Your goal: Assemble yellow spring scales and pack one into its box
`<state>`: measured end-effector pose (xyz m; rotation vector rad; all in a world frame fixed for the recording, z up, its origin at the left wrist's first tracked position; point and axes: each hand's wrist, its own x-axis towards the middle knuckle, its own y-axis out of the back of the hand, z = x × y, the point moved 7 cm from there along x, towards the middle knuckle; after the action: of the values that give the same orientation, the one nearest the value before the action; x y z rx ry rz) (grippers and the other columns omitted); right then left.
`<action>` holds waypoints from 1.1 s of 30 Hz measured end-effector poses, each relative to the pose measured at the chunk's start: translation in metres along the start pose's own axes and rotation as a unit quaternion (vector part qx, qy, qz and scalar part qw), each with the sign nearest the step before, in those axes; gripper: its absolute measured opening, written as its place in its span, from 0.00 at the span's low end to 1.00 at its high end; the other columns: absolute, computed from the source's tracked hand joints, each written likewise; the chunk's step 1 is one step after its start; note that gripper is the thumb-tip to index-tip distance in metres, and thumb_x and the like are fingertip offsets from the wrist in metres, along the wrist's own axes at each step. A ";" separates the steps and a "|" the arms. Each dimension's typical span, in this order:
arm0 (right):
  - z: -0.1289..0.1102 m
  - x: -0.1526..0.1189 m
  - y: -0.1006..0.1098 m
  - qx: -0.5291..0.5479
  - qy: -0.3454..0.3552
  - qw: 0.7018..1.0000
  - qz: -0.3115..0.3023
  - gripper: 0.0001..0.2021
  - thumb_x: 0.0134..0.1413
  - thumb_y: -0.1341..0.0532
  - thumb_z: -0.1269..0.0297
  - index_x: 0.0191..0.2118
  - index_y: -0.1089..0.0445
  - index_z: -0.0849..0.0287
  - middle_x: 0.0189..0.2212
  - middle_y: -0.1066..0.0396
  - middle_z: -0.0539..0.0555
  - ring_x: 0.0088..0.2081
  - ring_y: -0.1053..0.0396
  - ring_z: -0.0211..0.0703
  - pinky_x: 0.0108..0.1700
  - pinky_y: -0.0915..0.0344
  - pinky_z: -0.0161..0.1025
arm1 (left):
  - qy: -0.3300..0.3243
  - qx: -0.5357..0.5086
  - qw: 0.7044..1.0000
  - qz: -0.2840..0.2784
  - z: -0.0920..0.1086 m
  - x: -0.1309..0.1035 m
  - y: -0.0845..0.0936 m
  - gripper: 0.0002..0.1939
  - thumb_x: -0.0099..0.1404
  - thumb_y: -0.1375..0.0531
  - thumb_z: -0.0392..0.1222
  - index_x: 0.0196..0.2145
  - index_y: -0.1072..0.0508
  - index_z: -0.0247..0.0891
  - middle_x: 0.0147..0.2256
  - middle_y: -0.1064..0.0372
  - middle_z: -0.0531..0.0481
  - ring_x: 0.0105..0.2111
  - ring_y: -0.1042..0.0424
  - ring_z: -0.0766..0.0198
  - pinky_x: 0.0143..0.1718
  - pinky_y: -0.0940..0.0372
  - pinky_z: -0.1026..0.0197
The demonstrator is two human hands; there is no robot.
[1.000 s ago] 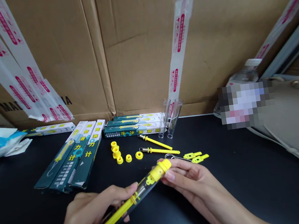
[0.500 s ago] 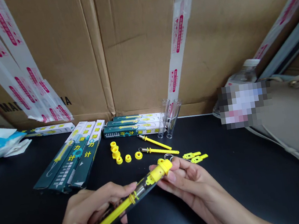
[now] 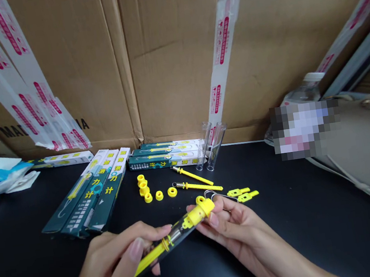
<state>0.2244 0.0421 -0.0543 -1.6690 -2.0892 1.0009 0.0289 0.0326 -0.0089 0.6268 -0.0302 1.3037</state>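
Note:
A clear tubular spring scale [image 3: 175, 236] slants between my hands, with a yellow rod and a small metal spring inside. My left hand [image 3: 120, 262] wraps around its lower part, thumb and forefinger along the tube; the lower end is hidden. At the upper end, the fingers of my right hand [image 3: 246, 230] pinch the yellow cap [image 3: 200, 212], which sits at the tube's mouth. Just beyond the right fingertips lie metal hooks [image 3: 210, 192] and two flat yellow pieces [image 3: 248, 196]. Farther back are two yellow rods with springs [image 3: 200, 186].
Several small yellow caps and rings [image 3: 144, 188] lie left of the rods. Printed spring-scale boxes [image 3: 100, 187] lie at left and more boxes [image 3: 163, 155] at the back. Clear tubes [image 3: 215, 148] stand beside them. A bottle [image 3: 302, 94] and a bag [image 3: 365, 145] are at right.
My left thumb has shifted up along the tube toward its middle, and the lower yellow end is now covered. My right hand stays at the cap.

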 end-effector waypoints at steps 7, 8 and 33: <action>0.000 0.001 0.001 -0.013 -0.012 1.000 -0.006 0.18 0.53 0.27 0.68 0.50 0.24 0.58 0.42 0.19 0.53 0.47 0.23 0.39 0.60 0.33 0.40 | 0.015 0.034 0.999 -0.009 -0.003 -0.001 -0.001 0.18 0.74 0.49 0.51 0.46 0.20 0.47 0.26 0.23 0.54 0.26 0.24 0.64 0.29 0.36 0.64; -0.001 0.001 0.001 -0.020 -0.012 1.000 -0.008 0.16 0.53 0.27 0.68 0.49 0.23 0.59 0.42 0.19 0.53 0.47 0.23 0.39 0.59 0.33 0.38 | 0.017 0.033 0.999 -0.011 -0.004 -0.001 -0.002 0.19 0.74 0.49 0.52 0.46 0.20 0.47 0.26 0.23 0.54 0.26 0.24 0.64 0.29 0.36 0.64; 0.000 0.002 0.010 -0.021 0.000 0.999 0.033 0.16 0.52 0.26 0.66 0.47 0.21 0.61 0.39 0.19 0.55 0.46 0.23 0.42 0.60 0.32 0.40 | -0.033 0.035 0.994 -0.101 -0.013 -0.006 -0.006 0.39 0.65 0.53 0.73 0.57 0.27 0.41 0.29 0.24 0.48 0.23 0.29 0.62 0.23 0.34 0.65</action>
<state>0.2312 0.0445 -0.0614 -1.7693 -2.0803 0.9827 0.0280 0.0324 -0.0245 0.7144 0.0257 1.0922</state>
